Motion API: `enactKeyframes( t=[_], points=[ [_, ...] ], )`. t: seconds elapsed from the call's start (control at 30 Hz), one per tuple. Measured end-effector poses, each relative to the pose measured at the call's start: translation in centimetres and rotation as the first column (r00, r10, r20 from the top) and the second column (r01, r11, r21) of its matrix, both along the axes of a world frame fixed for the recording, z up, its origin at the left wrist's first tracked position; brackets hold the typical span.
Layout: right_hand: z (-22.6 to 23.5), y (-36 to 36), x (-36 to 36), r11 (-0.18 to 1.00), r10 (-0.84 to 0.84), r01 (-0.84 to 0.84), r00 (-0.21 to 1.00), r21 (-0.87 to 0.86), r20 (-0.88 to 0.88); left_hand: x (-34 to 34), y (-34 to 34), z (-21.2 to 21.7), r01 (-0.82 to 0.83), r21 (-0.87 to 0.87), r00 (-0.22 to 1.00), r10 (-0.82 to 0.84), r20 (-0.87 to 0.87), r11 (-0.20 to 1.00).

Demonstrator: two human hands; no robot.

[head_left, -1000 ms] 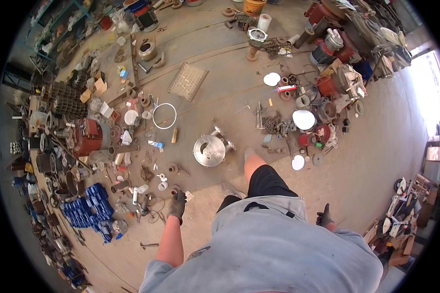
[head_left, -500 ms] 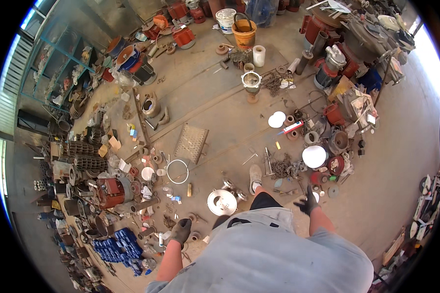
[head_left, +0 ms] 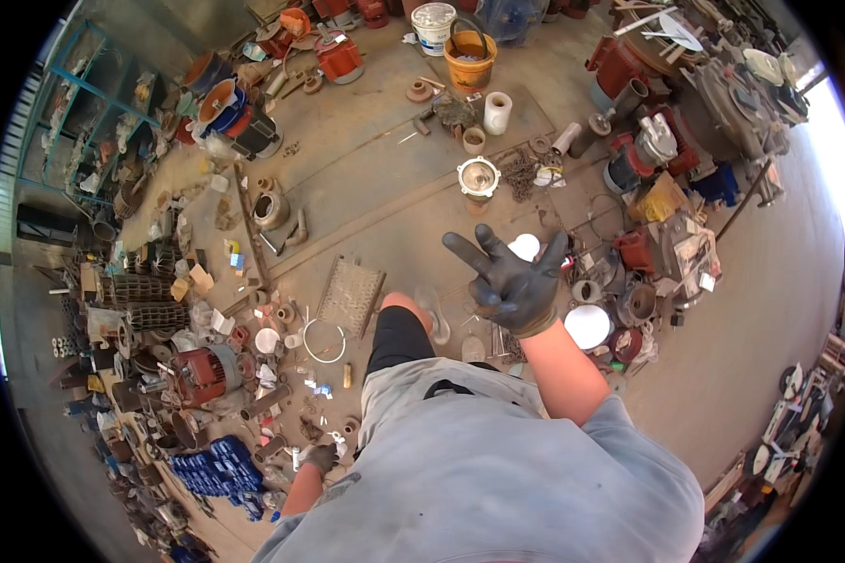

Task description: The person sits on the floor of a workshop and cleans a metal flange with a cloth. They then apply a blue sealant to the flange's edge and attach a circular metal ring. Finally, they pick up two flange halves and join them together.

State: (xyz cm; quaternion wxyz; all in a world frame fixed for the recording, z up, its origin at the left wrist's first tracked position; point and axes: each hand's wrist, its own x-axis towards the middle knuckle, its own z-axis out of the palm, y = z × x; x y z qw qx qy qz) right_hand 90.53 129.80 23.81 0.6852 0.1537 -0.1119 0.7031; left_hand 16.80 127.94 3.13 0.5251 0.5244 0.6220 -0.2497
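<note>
My right hand [head_left: 518,289], in a dark glove, is raised in front of me with its fingers spread and nothing in it. Behind its fingers, a white disc [head_left: 524,247] on the floor is partly covered. A larger white disc [head_left: 587,327] lies beside my right forearm. My left hand [head_left: 323,458], also gloved, hangs low at my left side, close to small white items on the floor; its fingers do not show clearly. Ahead of my left leg are a perforated metal step [head_left: 351,296] and a thin white ring [head_left: 325,342].
Ahead, a metal housing with a pale flanged rim [head_left: 479,176] stands by a rusty chain [head_left: 514,178]. Farther off are an orange bucket [head_left: 469,70] and a white bucket [head_left: 433,33]. Motor parts, a red motor [head_left: 204,375] and blue parts [head_left: 221,474] crowd the left; pump parts line the right.
My right hand has risen from my right side to in front of me, fingers spread. My left hand has dropped back slightly. My left leg has stepped forward, and my body now hides the round metal flange.
</note>
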Motion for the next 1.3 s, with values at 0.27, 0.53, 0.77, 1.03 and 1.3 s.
enactKeyframes(
  t=[0.27, 0.53, 0.77, 1.03, 1.3],
  points=[
    [0.6, 20.7, 7.1, 0.978, 0.12, -0.113, 0.992, -0.178, 0.031, 10.4, 20.6, -3.9, 0.019, -0.234, 0.999, -0.027, -0.031, 0.972],
    [1.7, 39.6, 15.3, 0.944, 0.097, -0.044, 0.984, -0.327, 0.148, 27.4, 54.3, -3.4, -0.331, 0.141, 0.941, 0.317, 0.115, 0.933],
    [-2.1, 55.0, 23.3, 0.474, 0.323, 0.47, 0.694, -0.745, 0.643, 57.7, 83.1, 15.5, 0.545, 0.288, 0.836, -0.537, -0.113, 0.788],
    [4.3, 83.3, 36.5, 0.932, 0.36, 0.344, -0.838, -0.114, 0.411, 79.4, 106.9, 18.2, 0.6, 0.138, 0.8, -0.582, -0.146, 0.788],
    [28.3, 106.8, 37.9, 0.963, -0.249, -0.14, -0.791, 0.23, 0.559, 76.1, 123.8, 16.3, 0.797, 0.125, 0.595, -0.733, -0.33, 0.59]
  ],
)
